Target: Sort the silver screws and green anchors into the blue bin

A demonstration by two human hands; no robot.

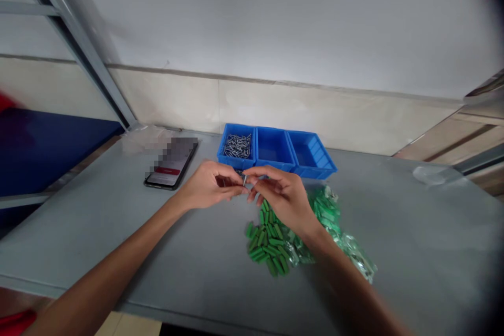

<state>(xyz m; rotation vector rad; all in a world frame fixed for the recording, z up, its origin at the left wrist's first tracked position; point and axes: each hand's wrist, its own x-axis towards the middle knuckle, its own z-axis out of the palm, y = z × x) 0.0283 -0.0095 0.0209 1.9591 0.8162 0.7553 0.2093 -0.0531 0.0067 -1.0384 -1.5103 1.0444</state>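
My left hand [208, 185] and my right hand [282, 194] meet above the grey table [98, 231], fingers pinched together on a small metal piece [244, 178], likely a screw. Below my right hand lies a heap of green plastic plugs [268, 244], with a clear bag of more green plugs [338, 231] beside it. Just behind my hands stand three joined blue bins; the left bin [237, 146] holds several metal screws, while the middle bin [274, 149] and the right bin [313, 153] look empty.
A phone [171, 170] lies face up on the table to the left of the bins. A crumpled clear plastic sheet [145, 137] sits behind it. A metal frame post [79, 37] slants up at the left. A white wall runs behind.
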